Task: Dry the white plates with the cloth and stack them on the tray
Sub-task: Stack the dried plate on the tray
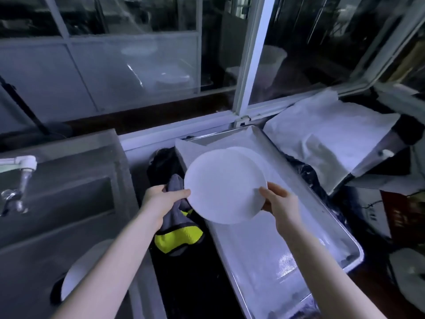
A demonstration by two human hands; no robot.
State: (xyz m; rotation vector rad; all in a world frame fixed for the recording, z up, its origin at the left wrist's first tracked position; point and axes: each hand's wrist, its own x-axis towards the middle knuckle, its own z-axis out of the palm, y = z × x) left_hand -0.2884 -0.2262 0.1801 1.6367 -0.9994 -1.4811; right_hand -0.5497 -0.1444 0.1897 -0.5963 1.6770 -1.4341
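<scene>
While above the tray (pixel 276 261), white plate (pixel 225 187) pinched by right grip (pixel 280 201), left grip (pixel 161 196) with cloth (pixel 177 217).

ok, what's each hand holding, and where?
The left hand grips the cloth and the left rim of the white plate; the right hand pinches its right rim.
</scene>
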